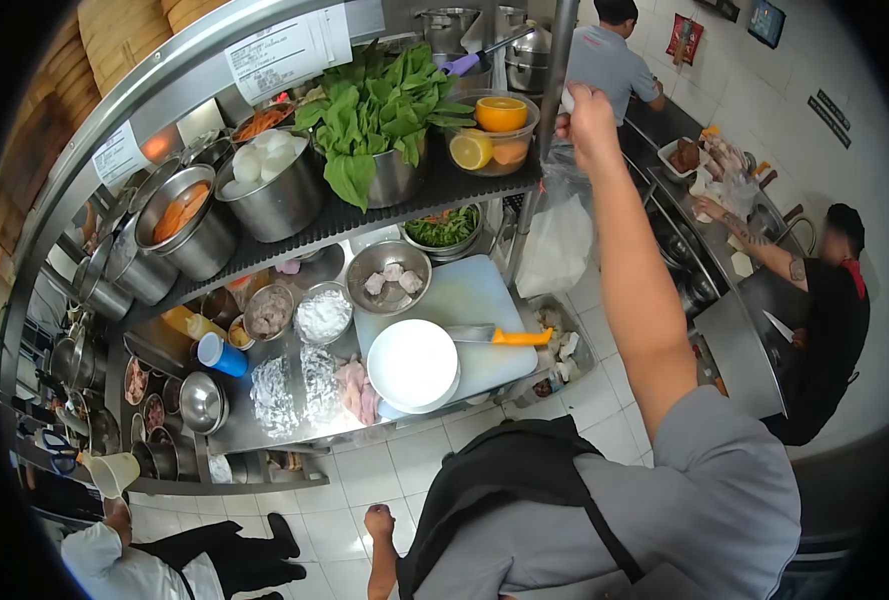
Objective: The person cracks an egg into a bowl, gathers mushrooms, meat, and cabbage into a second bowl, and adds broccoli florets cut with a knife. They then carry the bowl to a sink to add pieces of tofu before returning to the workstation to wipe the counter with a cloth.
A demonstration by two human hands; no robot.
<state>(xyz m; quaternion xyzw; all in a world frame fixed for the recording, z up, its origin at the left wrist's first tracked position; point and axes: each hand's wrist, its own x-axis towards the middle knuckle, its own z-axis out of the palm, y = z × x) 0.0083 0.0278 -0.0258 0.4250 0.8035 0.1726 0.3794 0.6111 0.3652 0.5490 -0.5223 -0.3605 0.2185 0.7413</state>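
My right hand [592, 130] is raised beside the upright post at the shelf's right end. Its fingers are closed, and a small white piece shows at them; I cannot make out what it is. Just below hangs a white plastic bag [556, 245]. Low by my side, my left hand [379, 521] is curled closed, with nothing visible in it. On the counter in front of me a white bowl [412, 362] sits on the cutting board [489, 290]. A yellow-handled knife [509, 337] lies on the board beside it.
Leafy greens [369, 115], a tub of cut citrus [491, 135] and metal pots [274, 190] line the upper shelf. Raw meat [356, 390] and a metal bowl [388, 280] are on the counter. Co-workers stand right [829, 330], at the back [609, 60] and lower left [144, 560].
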